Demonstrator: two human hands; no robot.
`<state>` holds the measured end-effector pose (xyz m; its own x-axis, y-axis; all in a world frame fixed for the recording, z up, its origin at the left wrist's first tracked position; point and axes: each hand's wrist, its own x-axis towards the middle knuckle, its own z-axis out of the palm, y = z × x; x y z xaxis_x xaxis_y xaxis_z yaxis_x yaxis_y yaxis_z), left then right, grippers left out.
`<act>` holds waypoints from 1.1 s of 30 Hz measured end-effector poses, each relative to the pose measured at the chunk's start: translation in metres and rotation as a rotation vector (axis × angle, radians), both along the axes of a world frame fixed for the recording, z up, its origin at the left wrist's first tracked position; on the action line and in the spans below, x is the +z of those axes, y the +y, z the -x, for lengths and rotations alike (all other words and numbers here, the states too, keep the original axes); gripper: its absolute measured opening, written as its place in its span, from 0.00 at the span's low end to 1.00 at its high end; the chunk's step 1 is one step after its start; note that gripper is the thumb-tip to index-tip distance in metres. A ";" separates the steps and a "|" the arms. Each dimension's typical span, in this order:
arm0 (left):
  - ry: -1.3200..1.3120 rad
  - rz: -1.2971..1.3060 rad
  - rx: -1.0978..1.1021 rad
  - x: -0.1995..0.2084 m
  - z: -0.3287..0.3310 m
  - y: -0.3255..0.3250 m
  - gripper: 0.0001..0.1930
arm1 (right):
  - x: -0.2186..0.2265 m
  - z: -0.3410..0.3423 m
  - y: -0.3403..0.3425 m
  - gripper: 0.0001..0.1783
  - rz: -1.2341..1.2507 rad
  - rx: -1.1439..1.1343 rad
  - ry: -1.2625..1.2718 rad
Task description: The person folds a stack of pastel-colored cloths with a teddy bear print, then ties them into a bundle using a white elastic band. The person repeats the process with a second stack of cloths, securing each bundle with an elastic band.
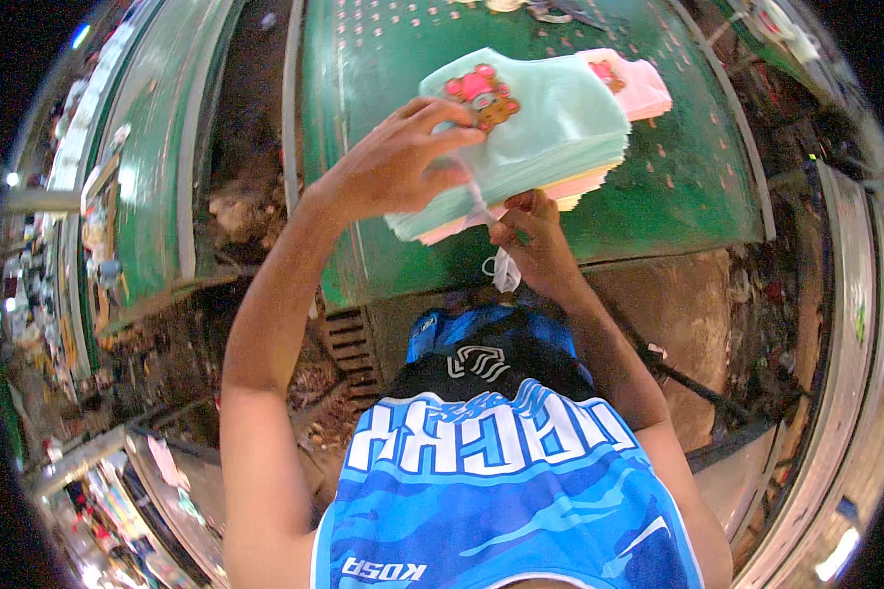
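A thick stack of mint-green cloth pieces (550, 108) lies on a green table, with pink and yellow layers showing at its lower edge. The top piece bears a pink and brown bear print (483, 96). My left hand (393, 162) reaches over the stack's left side, fingers apart, their tips by the print. At the near edge my right hand (535, 240) pinches a thin whitish strip (478, 201) that runs up toward my left thumb. Whether the left thumb touches the strip, I cannot tell. Below the right hand hangs a white bunched loop (506, 270).
Pink cloth pieces (643, 88) with a similar print lie just beyond the stack to the right. The green tabletop (697, 196) has rows of small pale marks. Another long green table (152, 196) runs along the left. Scraps litter the dark floor.
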<state>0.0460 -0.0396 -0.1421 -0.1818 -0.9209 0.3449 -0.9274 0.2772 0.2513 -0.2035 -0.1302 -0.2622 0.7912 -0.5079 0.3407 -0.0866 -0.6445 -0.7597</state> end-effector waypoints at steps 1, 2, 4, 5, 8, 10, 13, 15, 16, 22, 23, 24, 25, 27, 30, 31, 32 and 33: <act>0.002 0.019 0.025 0.005 0.009 0.006 0.22 | 0.006 0.004 0.001 0.10 -0.136 0.045 0.015; -0.089 0.095 0.060 0.011 0.022 0.009 0.18 | 0.016 0.008 -0.001 0.10 -0.269 0.082 0.027; -0.052 0.075 0.039 0.008 0.033 0.022 0.17 | 0.048 0.014 0.005 0.15 -0.341 0.119 0.071; -0.036 0.068 0.027 0.005 0.034 0.025 0.17 | 0.058 0.017 0.010 0.15 -0.424 0.117 0.089; -0.020 0.008 0.097 0.000 0.041 0.030 0.17 | 0.081 0.023 0.024 0.18 -0.483 0.126 0.064; -0.029 -0.048 0.055 0.011 0.046 0.025 0.16 | 0.086 0.025 0.024 0.17 -0.470 0.092 0.101; -0.096 -0.082 -0.046 0.022 0.056 0.017 0.14 | 0.066 0.030 0.030 0.19 -0.576 -0.071 0.090; -0.131 -0.063 -0.116 0.021 0.063 0.013 0.13 | 0.052 0.037 0.037 0.21 -0.740 -0.212 0.058; -0.139 -0.043 -0.144 0.019 0.067 0.012 0.12 | 0.051 0.043 0.039 0.23 -0.796 -0.211 0.023; -0.361 -0.079 -0.150 0.019 0.100 0.010 0.12 | 0.064 0.059 0.049 0.20 -1.115 -0.137 0.056; -0.434 -0.088 -0.143 0.018 0.105 0.008 0.12 | 0.065 0.061 0.051 0.19 -1.150 -0.149 0.053; -0.410 -0.100 -0.162 0.020 0.106 0.006 0.12 | 0.061 0.063 0.052 0.19 -1.126 -0.093 0.097; -0.387 -0.112 -0.188 0.025 0.106 0.001 0.12 | 0.056 0.062 0.054 0.18 -1.102 -0.044 0.137; -0.280 -0.119 -0.262 0.030 0.105 -0.006 0.12 | 0.054 0.065 0.060 0.17 -1.050 -0.064 0.136; -0.132 -0.056 -0.358 0.030 0.101 -0.009 0.12 | 0.064 0.070 0.070 0.16 -1.015 -0.264 0.009; -0.139 0.006 -0.378 0.028 0.101 -0.010 0.13 | 0.068 0.074 0.068 0.16 -0.979 -0.296 -0.011; -0.145 0.068 -0.394 0.026 0.100 -0.011 0.14 | 0.074 0.077 0.066 0.16 -0.943 -0.326 -0.030; -0.143 0.069 -0.420 0.026 0.099 -0.011 0.13 | 0.078 0.080 0.064 0.17 -0.906 -0.354 -0.047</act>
<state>-0.0525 -0.0510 -0.1161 -0.5856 -0.7326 0.3470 -0.7546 0.6490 0.0967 -0.2833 -0.0661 -0.1843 0.5376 -0.7991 -0.2692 -0.1195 0.2438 -0.9624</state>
